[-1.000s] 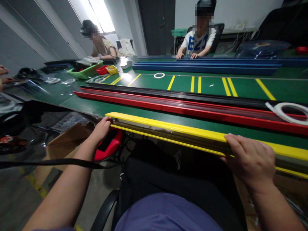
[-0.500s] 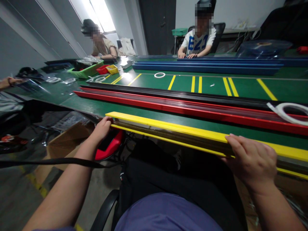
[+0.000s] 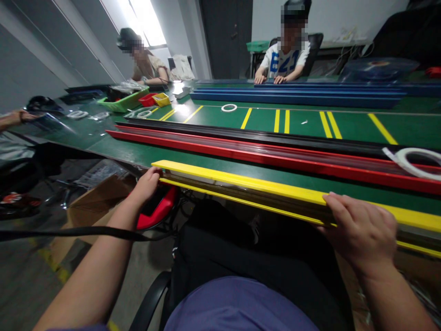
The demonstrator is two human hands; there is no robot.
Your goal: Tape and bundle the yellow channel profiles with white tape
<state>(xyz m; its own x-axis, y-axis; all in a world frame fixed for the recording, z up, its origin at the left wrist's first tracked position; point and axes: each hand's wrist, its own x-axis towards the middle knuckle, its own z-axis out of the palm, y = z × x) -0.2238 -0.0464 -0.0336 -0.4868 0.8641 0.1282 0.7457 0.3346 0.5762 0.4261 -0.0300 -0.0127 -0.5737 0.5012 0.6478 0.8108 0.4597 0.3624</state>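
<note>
Yellow channel (image 3: 241, 182) held along the tabletop's (image 3: 138, 152) near edge; contact unclear. Left hand (image 3: 148, 182) grasps its left end; right hand (image 3: 361, 230) clasps it farther right. Advisable: even, light pressure, both rims level, no twisting.

The long strip (image 3: 241, 181) is coloured bright yellow along its two edges, with a darker band between them. The tabletop (image 3: 213, 118) is surfaced in green and crossed by yellow stripes (image 3: 277, 120), some single, some paired. One bar (image 3: 186, 145) is coloured red, another black, others blue. The tape roll (image 3: 401, 161) is shown in white. A far shirt (image 3: 284, 64) is printed blue on white; the near shirt (image 3: 241, 305) is dyed purple.
</note>
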